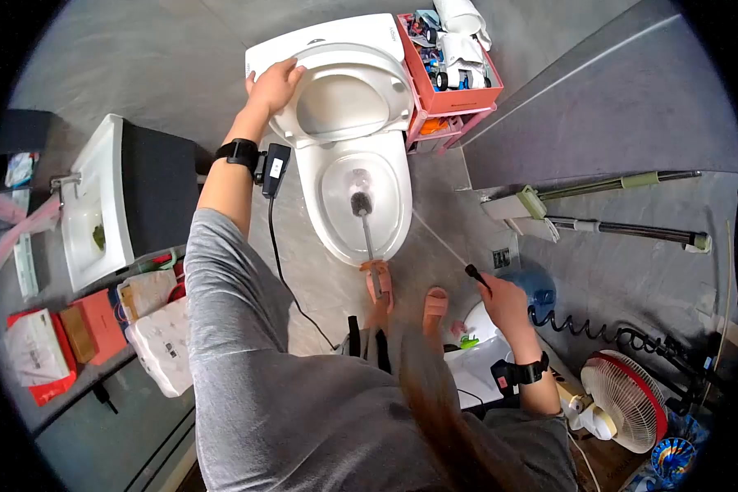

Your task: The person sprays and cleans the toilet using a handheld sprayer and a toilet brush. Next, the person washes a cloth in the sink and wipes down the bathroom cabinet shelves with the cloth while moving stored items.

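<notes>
My left hand [275, 87] is at the upper left edge of the raised toilet seat [402, 100], its fingers bent over the rim. Below it is the white toilet bowl [307, 176]. A toilet brush [368, 238] lies in it, dark bristle head inside and handle slanting over the front rim toward my feet. My right hand [507, 305] is closed around a black spray nozzle [473, 271], right of the bowl. From its tip a thin straight line, seemingly a water jet, runs to the bowl's right rim. A black coiled hose [578, 326] shows beyond this hand.
An orange box of toys [461, 100] stands on a pink rack right of the toilet. A washbasin [98, 201] is at the left. Mops [607, 184] lean along the right wall. A fan [623, 398] and a floor drain [501, 258] are on the right.
</notes>
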`<state>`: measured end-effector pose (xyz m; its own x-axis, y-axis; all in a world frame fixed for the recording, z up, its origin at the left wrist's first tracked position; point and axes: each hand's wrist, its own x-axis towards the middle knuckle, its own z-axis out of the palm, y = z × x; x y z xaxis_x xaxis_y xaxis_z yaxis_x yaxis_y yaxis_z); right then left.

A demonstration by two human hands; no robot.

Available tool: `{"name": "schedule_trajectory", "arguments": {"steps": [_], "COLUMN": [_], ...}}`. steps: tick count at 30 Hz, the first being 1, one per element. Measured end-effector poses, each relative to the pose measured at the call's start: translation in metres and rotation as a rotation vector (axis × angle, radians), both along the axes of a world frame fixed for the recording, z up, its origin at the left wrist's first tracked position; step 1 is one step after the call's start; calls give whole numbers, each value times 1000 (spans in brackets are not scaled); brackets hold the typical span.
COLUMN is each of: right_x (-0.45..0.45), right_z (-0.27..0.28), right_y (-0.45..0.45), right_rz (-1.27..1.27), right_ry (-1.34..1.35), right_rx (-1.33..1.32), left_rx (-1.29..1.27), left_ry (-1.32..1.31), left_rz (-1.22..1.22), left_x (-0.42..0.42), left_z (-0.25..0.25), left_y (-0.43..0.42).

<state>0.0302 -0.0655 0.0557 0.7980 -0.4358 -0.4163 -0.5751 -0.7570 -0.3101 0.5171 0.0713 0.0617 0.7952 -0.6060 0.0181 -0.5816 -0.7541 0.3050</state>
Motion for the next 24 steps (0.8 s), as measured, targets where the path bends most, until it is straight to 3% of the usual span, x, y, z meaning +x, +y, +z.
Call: {"name": "schedule_trajectory", "arguments": {"steps": [5,7,9,12,17,24], "right_x": [7,11,7,0,-7,-25], "right_z": [-7,-8,-9,-3,10,28], "right_y": [4,0,-6,-18,-25,-25], "right_rz": [12,22,12,-5,38,46], "right_ry": [-77,28,-21,-20,-90,-133], "right_rx": [12,6,-8,-18,-18,8], "left_rx": [51,67,-30,-2,86,156], "left_ry": [-14,25,-98,8,88,48], "left_rz": [-85,-116,-224,-256,-258,-8], "left_x": [-19,-42,-67,-128,-236,-337], "left_z": [12,9,-5,-9,-77,-216], "left_y": [13,29,49,73,114,133]}}
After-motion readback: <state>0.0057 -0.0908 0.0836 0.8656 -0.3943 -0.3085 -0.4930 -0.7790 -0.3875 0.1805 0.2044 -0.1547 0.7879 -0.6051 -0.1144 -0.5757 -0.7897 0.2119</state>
